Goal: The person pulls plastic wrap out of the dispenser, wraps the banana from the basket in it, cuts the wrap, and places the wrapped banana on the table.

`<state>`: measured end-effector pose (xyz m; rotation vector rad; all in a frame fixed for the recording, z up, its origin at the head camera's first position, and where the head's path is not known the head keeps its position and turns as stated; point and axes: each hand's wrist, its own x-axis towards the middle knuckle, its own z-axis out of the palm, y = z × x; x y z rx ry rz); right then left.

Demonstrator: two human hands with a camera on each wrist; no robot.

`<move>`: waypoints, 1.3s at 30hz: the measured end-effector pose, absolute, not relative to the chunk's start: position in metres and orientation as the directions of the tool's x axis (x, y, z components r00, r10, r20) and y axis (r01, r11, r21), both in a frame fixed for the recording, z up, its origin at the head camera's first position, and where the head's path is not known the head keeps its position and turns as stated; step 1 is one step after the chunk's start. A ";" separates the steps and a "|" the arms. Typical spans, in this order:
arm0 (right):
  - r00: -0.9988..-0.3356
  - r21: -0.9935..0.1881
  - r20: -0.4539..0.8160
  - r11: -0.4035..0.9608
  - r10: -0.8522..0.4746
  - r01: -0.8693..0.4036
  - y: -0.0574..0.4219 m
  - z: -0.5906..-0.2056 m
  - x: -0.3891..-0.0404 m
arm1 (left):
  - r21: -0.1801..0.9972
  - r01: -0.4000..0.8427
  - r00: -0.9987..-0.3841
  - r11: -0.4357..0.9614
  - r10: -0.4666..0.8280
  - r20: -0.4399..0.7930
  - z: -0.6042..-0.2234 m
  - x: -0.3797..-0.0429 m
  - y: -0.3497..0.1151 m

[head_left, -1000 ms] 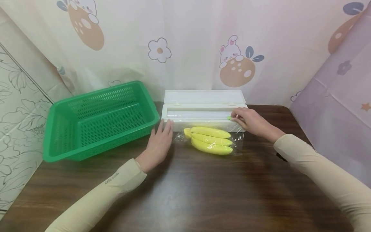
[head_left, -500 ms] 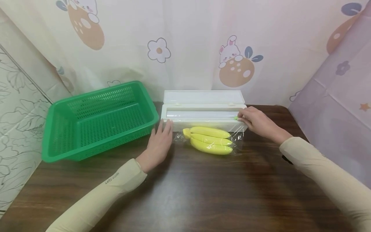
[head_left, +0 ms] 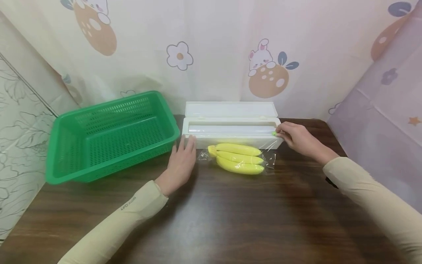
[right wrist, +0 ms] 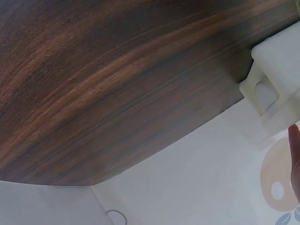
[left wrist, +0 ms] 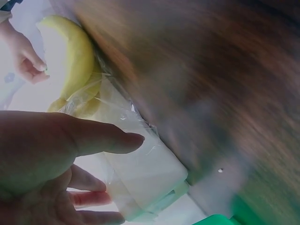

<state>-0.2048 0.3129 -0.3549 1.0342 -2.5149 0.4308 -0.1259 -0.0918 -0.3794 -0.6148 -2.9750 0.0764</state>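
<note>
A white cling film box [head_left: 211, 141] stands at the table's back, its lid [head_left: 230, 109] raised and a pale roll [head_left: 227, 129] inside. Three yellow bananas [head_left: 239, 149] lie in front under clear plastic film [head_left: 270, 161], which reaches up to the box front. My right hand [head_left: 298, 139] pinches a small green slider [head_left: 274, 133] at the right end of the box's front rail. My left hand [head_left: 180, 161] rests on the box's front left corner, fingers extended; in the left wrist view its thumb [left wrist: 108, 137] lies across the film-covered front. The right wrist view catches only a fingertip [right wrist: 295, 150].
A green perforated basket [head_left: 112, 137] stands left of the box, close to my left hand. The brown wooden table [head_left: 224, 216] stretches out in front of the bananas. A patterned curtain [head_left: 214, 47] hangs right behind the box.
My right hand has moved right with the green slider, along the front rail to its right end. The left hand stays at the box's left corner, and the bananas lie as before.
</note>
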 end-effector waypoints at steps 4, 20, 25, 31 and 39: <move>-0.636 -0.125 0.488 0.673 -0.598 -0.729 0.313 -0.356 -0.206 | -0.056 0.391 -0.913 0.919 0.394 0.100 -0.380 -0.125 -0.092; -0.729 -0.197 0.440 0.735 -0.525 -0.648 0.318 -0.362 -0.195 | -0.054 0.396 -0.914 0.917 0.399 0.070 -0.372 -0.128 -0.095; -0.681 -0.134 0.493 0.726 -0.541 -0.674 0.308 -0.365 -0.191 | -0.085 0.418 -0.896 0.904 0.426 0.129 -0.372 -0.130 -0.097; -0.505 0.050 0.574 0.643 -0.644 -0.764 0.293 -0.375 -0.199 | -0.124 0.437 -0.840 0.891 0.453 0.297 -0.376 -0.137 -0.100; -0.425 0.087 0.636 0.606 -0.644 -0.790 0.285 -0.386 -0.205 | -0.201 0.401 -0.763 0.894 0.448 0.466 -0.381 -0.151 -0.090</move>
